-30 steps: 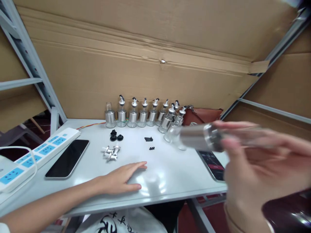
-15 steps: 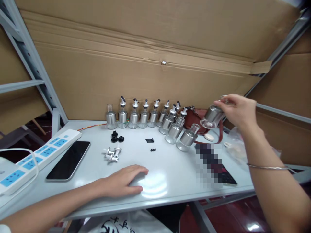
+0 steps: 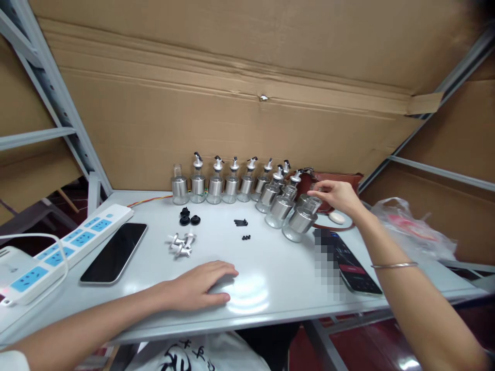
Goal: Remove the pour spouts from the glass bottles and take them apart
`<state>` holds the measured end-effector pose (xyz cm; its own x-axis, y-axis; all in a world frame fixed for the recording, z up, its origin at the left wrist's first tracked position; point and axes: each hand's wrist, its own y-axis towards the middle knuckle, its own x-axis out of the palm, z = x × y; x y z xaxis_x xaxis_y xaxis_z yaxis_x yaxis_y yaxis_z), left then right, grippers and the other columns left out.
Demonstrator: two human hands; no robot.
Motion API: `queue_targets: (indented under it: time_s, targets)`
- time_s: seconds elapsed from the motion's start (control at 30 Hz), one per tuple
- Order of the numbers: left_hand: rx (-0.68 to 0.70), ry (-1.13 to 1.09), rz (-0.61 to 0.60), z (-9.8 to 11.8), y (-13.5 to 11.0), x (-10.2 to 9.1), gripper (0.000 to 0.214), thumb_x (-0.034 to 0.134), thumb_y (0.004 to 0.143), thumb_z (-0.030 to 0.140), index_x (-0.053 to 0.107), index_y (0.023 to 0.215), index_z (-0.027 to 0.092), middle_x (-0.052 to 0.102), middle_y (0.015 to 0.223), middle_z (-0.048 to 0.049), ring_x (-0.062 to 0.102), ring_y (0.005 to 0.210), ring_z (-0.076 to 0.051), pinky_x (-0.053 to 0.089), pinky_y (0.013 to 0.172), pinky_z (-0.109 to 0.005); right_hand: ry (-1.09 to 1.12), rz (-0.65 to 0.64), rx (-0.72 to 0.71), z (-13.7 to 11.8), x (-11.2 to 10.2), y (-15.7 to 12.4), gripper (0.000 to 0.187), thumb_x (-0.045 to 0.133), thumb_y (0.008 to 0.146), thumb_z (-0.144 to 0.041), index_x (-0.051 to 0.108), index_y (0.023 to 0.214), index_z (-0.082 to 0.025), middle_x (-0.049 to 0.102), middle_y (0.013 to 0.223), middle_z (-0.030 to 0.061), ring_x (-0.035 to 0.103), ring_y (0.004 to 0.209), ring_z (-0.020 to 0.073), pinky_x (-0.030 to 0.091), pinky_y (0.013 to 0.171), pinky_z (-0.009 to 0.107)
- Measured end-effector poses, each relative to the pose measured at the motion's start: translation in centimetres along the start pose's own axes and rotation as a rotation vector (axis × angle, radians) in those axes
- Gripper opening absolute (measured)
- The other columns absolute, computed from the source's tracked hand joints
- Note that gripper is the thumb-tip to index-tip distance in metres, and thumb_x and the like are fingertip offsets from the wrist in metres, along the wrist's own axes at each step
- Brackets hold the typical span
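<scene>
Through the head view I found the held bottle (image 3: 302, 199) toward the back right of the table (image 3: 278, 288), directly below and just left of the right hand (image 3: 335, 197). I had that hand's thumb and fingers narrowed on the glass neck, with the wrist coming in from the right side. A nearer uncapped bottle (image 3: 301, 220) with a steel band covered most of the body, so I could not tell whether the base met the tabletop. A second uncapped bottle (image 3: 279, 208) stood just left of that one.

Behind and to the left, a row of spouted bottles (image 3: 231, 188) ran along the cardboard wall (image 3: 216, 123), ending at the far left in a bottle without a spout (image 3: 180, 189). The brown bag (image 3: 336, 180) lay behind the right hand, a white oval object (image 3: 336, 218) sat below it, and a lit phone (image 3: 358, 270), partly pixelated, lay nearer me.

I had the left hand (image 3: 204, 286) empty on the table near the front edge, thumb spread wide from the fingers, well apart from the held bottle. Beyond it lay silvery spouts (image 3: 180, 246), black stoppers (image 3: 184, 220), thin black pieces (image 3: 241, 223) and tiny black caps (image 3: 246, 237). Farther left I saw a dark phone (image 3: 115, 252) beside the power strip (image 3: 81, 238).
</scene>
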<state>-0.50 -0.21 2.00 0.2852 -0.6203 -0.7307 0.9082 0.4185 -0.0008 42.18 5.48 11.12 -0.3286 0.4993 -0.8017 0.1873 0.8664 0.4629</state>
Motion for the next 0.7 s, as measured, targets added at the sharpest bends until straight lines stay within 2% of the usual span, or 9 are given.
queue_targets:
  time_s: [0.2, 0.33, 0.4, 0.47, 0.57, 0.6, 0.63, 0.67, 0.7]
  targets:
    - [0.007, 0.004, -0.004, 0.0, 0.0, -0.1, 0.043, 0.052, 0.089, 0.033, 0.046, 0.129, 0.019, 0.050, 0.137, -0.0124, 0.047, 0.126, -0.027, 0.037, 0.108, -0.043, 0.109, -0.068, 0.081, -0.6, 1.0, -1.1, 0.052, 0.067, 0.056, -0.069, 0.065, 0.068, -0.018, 0.062, 0.056, 0.0029, 0.053, 0.049, 0.0157, 0.041, 0.051, 0.028]
    - [0.015, 0.009, -0.007, 0.0, 0.0, 0.0, 0.043, 0.052, 0.089, 0.032, 0.046, 0.129, 0.016, 0.050, 0.137, -0.0134, 0.046, 0.127, -0.027, 0.037, 0.108, -0.043, 0.188, -0.051, 0.090, -0.9, 0.6, -1.5, 0.040, 0.065, 0.068, -0.056, 0.066, 0.080, -0.018, 0.067, 0.068, 0.0052, 0.058, 0.055, 0.0167, 0.046, 0.051, 0.028]
    - [0.014, 0.014, -0.011, 0.0, 0.0, 0.0, 0.044, 0.052, 0.089, 0.032, 0.045, 0.129, 0.016, 0.049, 0.137, -0.0134, 0.046, 0.127, -0.027, 0.036, 0.109, -0.043, 0.221, 0.038, 0.063, -1.2, 0.1, -2.1, 0.031, 0.064, 0.070, -0.046, 0.063, 0.085, -0.019, 0.070, 0.082, 0.0083, 0.063, 0.066, 0.0185, 0.050, 0.060, 0.030]
    - [0.014, 0.018, -0.012, 0.0, 0.0, -0.1, 0.043, 0.052, 0.089, 0.033, 0.046, 0.129, 0.017, 0.050, 0.137, -0.0131, 0.046, 0.127, -0.026, 0.037, 0.108, -0.043, 0.194, 0.207, 0.044, -2.2, -0.6, -3.5, 0.024, 0.063, 0.070, -0.038, 0.059, 0.084, -0.019, 0.068, 0.088, 0.0108, 0.063, 0.073, 0.0198, 0.051, 0.067, 0.032]
    - [0.023, 0.021, -0.006, 0.1, 0.0, -0.1, 0.042, 0.052, 0.089, 0.033, 0.046, 0.128, 0.017, 0.051, 0.136, -0.0130, 0.047, 0.126, -0.026, 0.038, 0.108, -0.042, 0.058, 0.524, -0.074, -5.3, -1.7, -8.3, 0.014, 0.059, 0.075, -0.035, 0.052, 0.076, -0.022, 0.061, 0.075, 0.0058, 0.057, 0.060, 0.0180, 0.048, 0.058, 0.032]
    - [0.026, 0.022, -0.004, 0.1, 0.0, -0.1, 0.042, 0.052, 0.089, 0.033, 0.047, 0.128, 0.016, 0.051, 0.135, -0.0133, 0.047, 0.125, -0.026, 0.038, 0.107, -0.042, 0.045, 0.525, -0.179, -6.6, -2.0, -10.7, 0.014, 0.060, 0.075, -0.033, 0.051, 0.072, -0.023, 0.058, 0.067, 0.0027, 0.054, 0.054, 0.0171, 0.047, 0.053, 0.030]
    - [0.031, 0.022, -0.004, 0.1, 0.0, 0.0, 0.042, 0.052, 0.089, 0.032, 0.047, 0.128, 0.016, 0.051, 0.135, -0.0138, 0.047, 0.125, -0.026, 0.038, 0.107, -0.042, 0.046, 0.420, -0.294, -7.9, -2.1, -13.3, 0.016, 0.059, 0.077, -0.031, 0.049, 0.067, -0.024, 0.055, 0.060, 0.0002, 0.052, 0.049, 0.0162, 0.044, 0.047, 0.028]
    - [0.037, 0.024, 0.000, 0.0, 0.0, 0.0, 0.042, 0.052, 0.089, 0.032, 0.047, 0.127, 0.015, 0.051, 0.135, -0.0142, 0.047, 0.125, -0.027, 0.038, 0.107, -0.042, 0.100, 0.197, -0.395, -9.1, -2.0, -16.0, 0.016, 0.056, 0.080, -0.029, 0.049, 0.066, -0.025, 0.054, 0.055, -0.0011, 0.050, 0.045, 0.0152, 0.041, 0.042, 0.026]
    - [0.046, 0.028, 0.004, 0.0, 0.1, 0.1, 0.042, 0.052, 0.089, 0.031, 0.047, 0.127, 0.014, 0.051, 0.134, -0.0145, 0.047, 0.125, -0.027, 0.038, 0.107, -0.042, 0.156, -0.115, -0.423, -10.2, -1.7, -18.7, 0.014, 0.056, 0.081, -0.028, 0.052, 0.067, -0.026, 0.055, 0.056, -0.0012, 0.052, 0.046, 0.0149, 0.043, 0.043, 0.025]
